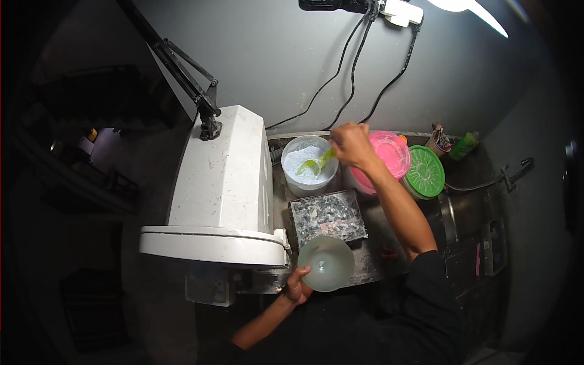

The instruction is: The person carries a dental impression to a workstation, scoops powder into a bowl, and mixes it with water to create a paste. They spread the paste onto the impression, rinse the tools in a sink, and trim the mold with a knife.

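Observation:
My right hand (351, 146) is closed around the handle of a green scoop (313, 165). The scoop's head is down in a white tub (292, 185) of pale bluish-white powder (302, 159), at the powder's surface. Nearer my body, my left hand (297, 285) grips a translucent pale green mixing bowl (328, 264) by its left side, thumb over the rim. I see no powder in the bowl. Between tub and bowl lies a dark box-like block (327, 216) with a stained, speckled top.
A large white machine (225, 176) stands on the left, with a black lamp arm (182, 70) above it. A pink-lidded tub (389, 155) and a green-lidded tub (424, 172) are to the right. Farther right are a green bottle (465, 146) and a tap (510, 177). Black cables (353, 79) hang along the wall.

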Demonstrator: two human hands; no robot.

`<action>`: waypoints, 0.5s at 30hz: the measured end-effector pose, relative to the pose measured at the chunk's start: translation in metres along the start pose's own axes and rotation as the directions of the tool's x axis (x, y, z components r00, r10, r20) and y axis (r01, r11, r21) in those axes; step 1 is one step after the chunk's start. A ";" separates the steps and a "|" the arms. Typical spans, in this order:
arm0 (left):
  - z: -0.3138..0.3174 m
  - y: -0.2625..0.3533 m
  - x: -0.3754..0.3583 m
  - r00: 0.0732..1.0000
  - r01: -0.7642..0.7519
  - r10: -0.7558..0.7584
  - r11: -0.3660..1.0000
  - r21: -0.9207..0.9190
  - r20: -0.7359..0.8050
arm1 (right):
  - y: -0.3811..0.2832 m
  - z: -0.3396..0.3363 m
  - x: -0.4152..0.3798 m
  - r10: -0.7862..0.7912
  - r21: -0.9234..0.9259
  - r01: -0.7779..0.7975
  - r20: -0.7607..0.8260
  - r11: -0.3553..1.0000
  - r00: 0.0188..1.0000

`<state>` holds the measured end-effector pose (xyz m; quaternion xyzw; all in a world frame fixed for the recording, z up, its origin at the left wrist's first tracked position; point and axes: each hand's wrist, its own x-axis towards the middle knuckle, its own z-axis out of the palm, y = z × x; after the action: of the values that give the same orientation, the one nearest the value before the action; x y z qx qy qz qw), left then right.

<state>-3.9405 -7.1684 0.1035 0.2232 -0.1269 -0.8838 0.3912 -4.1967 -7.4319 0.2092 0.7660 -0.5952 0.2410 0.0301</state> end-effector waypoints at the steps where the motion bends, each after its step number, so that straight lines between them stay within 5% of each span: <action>1: 0.001 0.000 0.002 1.000 -0.008 0.008 1.000 0.004 0.006 | -0.019 0.005 0.005 -0.059 -0.137 0.081 0.156 0.987 0.986; 3: 0.001 -0.001 -0.001 1.000 -0.011 0.011 1.000 0.015 -0.021 | -0.040 0.016 0.014 0.021 -0.300 0.108 0.396 0.948 0.918; 6: 0.011 0.001 -0.006 0.997 -0.080 0.081 0.996 0.032 -0.020 | -0.043 0.037 0.017 0.015 -0.345 0.147 0.425 0.927 0.905; 15: -0.002 -0.003 -0.014 0.996 -0.084 0.085 0.996 0.015 -0.025 | -0.061 0.032 0.031 0.244 -0.330 -0.176 0.176 0.927 0.954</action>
<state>-3.9330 -7.1557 0.1051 0.2317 -0.1374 -0.8626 0.4282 -4.1244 -7.4522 0.2084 0.7045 -0.7044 0.0627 0.0598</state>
